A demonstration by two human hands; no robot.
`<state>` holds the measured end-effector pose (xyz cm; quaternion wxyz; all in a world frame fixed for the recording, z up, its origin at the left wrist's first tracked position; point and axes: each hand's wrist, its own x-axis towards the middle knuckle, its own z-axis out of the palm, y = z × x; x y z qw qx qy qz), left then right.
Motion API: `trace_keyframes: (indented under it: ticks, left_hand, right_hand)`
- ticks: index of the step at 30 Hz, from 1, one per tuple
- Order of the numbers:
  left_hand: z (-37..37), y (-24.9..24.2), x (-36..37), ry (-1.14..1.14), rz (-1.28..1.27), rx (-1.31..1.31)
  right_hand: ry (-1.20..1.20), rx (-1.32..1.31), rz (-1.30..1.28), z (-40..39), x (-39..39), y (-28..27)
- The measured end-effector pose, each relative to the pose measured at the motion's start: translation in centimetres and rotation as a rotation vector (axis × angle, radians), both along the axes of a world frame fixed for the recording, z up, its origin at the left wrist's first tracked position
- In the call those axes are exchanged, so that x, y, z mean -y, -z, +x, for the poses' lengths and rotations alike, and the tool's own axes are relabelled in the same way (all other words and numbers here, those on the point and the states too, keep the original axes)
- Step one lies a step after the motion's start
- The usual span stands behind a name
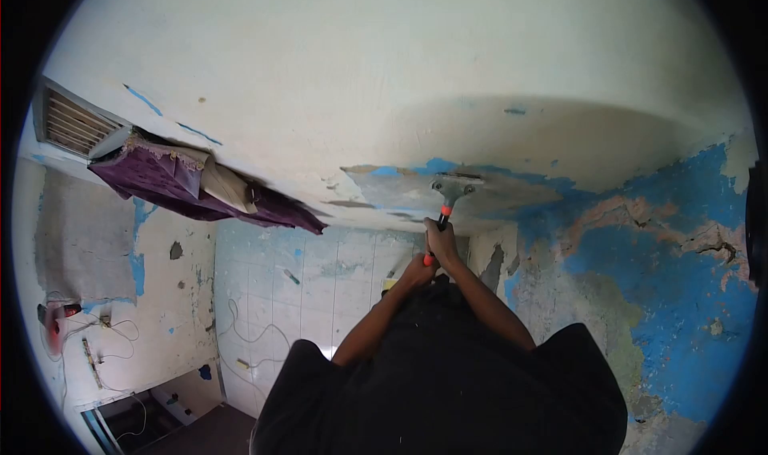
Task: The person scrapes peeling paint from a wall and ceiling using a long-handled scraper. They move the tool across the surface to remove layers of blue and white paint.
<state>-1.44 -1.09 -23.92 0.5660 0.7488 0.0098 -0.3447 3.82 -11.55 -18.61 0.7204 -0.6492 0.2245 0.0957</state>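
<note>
A long-handled wall scraper [454,189] with a wide grey head and a black and orange handle points away from my body. Its blade edge lies at a patch of the wall [512,192] where the cream paint is off, showing grey plaster and blue bits. My right hand [440,240] is wrapped round the upper part of the handle. Lower down, close to my chest, my left hand [418,271] grips the handle's orange end. Ragged blue paint [438,166] borders the scraped patch just above the blade.
On the right, another wall [672,255] has flaking blue paint and cracked plaster. A purple curtain [160,181] hangs at the left beside a slatted vent [78,123]. Below it, a tool with a green handle [291,276] and a loose cable [260,327] lie on the tiled floor [320,295].
</note>
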Motion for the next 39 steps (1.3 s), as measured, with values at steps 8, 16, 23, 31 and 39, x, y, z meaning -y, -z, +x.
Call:
trace_keyframes:
  ticks: [8,16,23,31,39]
  left_hand:
    - [0.9,1.9,0.1,-0.01,-0.008,0.039]
    - [-0.7,-0.5,-0.1,-0.045,-0.049,0.083]
    - [0.9,0.4,-0.1,0.007,0.019,0.038]
    - [-0.6,-1.1,0.0,0.004,-0.068,0.058]
    - [-0.1,0.0,-0.1,-0.02,-0.031,0.043]
  right_hand:
    - [0.004,-0.022,0.055,0.6,-0.1,0.3]
    - [-0.003,-0.059,0.097,-0.5,-0.2,-1.2]
    - [0.01,-0.011,0.083,0.4,-0.1,0.0]
    - [0.004,-0.049,0.035,0.0,0.0,-1.0]
    - [0.039,-0.058,0.098,-0.1,-0.1,-1.0]
